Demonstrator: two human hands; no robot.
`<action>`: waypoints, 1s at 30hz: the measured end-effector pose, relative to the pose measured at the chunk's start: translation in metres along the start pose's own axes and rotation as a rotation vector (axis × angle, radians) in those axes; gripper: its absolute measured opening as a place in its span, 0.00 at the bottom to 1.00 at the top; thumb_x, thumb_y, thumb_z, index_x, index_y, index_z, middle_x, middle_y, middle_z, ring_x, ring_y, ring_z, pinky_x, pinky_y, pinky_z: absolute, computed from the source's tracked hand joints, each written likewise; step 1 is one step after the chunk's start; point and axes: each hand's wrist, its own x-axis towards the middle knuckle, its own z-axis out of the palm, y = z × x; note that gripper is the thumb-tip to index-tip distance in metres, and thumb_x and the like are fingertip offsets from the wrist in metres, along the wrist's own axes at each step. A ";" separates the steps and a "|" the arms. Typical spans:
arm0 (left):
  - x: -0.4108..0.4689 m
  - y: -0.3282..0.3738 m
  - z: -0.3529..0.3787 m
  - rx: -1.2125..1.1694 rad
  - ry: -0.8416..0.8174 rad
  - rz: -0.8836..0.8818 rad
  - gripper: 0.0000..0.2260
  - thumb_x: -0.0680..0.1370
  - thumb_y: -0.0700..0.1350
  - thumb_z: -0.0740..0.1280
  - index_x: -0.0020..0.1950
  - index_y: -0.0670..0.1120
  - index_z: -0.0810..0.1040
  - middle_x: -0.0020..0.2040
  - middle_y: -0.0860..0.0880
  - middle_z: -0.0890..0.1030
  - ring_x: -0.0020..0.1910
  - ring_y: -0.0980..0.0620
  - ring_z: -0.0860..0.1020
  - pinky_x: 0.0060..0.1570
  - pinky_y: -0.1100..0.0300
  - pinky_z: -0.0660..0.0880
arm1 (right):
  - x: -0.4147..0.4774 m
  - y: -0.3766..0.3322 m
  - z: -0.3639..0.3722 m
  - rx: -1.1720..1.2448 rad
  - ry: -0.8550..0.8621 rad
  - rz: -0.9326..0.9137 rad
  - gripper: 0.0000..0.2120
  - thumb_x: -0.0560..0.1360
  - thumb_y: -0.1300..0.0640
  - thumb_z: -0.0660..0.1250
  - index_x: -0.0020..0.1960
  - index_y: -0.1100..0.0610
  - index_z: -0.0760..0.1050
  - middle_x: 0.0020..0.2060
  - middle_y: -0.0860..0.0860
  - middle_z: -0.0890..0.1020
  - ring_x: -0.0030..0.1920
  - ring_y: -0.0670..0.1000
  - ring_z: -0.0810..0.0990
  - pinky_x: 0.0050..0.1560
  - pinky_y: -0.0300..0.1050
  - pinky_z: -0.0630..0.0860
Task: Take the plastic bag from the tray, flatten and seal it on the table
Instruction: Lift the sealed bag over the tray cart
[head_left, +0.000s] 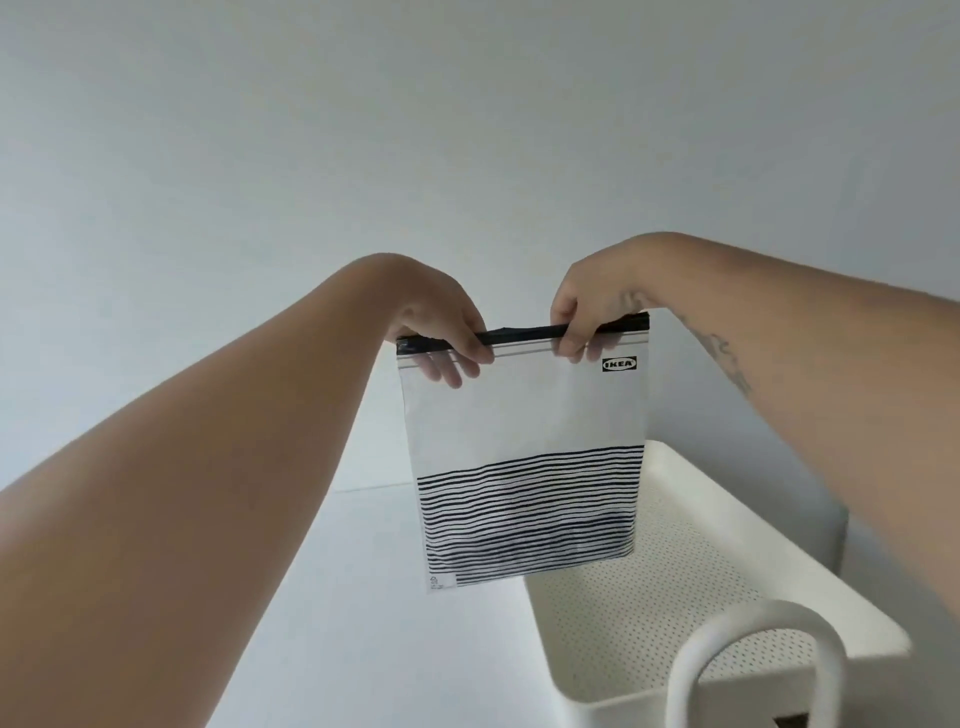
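— How is the light?
— Soft, even and bright; the wall (467, 130) greys toward the top corners.
— Shadows?
— A faint one inside the tray (779, 525), by its far rim.
— Sharpness?
— Wide-angle bending stretches the forearms; slightly soft overall.

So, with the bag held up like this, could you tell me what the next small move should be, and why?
Probably lower the plastic bag onto the table: both the left hand and right hand hold its top edge, it hangs clear of the tray, and it isn't yet flattened.

White bag (524, 415), black stripes; white tray (727, 525)
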 end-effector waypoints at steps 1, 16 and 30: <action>0.009 0.006 0.003 -0.006 -0.003 0.014 0.09 0.77 0.43 0.70 0.57 0.42 0.80 0.50 0.45 0.84 0.46 0.49 0.85 0.45 0.59 0.81 | 0.003 0.009 -0.003 -0.015 0.014 0.016 0.02 0.73 0.62 0.72 0.45 0.57 0.81 0.41 0.52 0.85 0.43 0.52 0.82 0.44 0.44 0.78; 0.150 0.028 0.054 0.025 0.031 0.147 0.10 0.78 0.43 0.67 0.58 0.41 0.80 0.45 0.50 0.81 0.44 0.51 0.83 0.50 0.56 0.81 | 0.068 0.112 0.012 -0.132 0.050 0.179 0.03 0.72 0.59 0.72 0.42 0.52 0.81 0.40 0.48 0.85 0.44 0.48 0.84 0.47 0.42 0.73; 0.185 0.016 0.090 0.118 0.339 0.224 0.08 0.78 0.42 0.65 0.51 0.42 0.83 0.37 0.47 0.79 0.37 0.50 0.76 0.40 0.59 0.73 | 0.096 0.147 0.056 0.037 0.436 0.127 0.05 0.74 0.64 0.69 0.48 0.59 0.81 0.46 0.57 0.78 0.42 0.56 0.76 0.43 0.47 0.76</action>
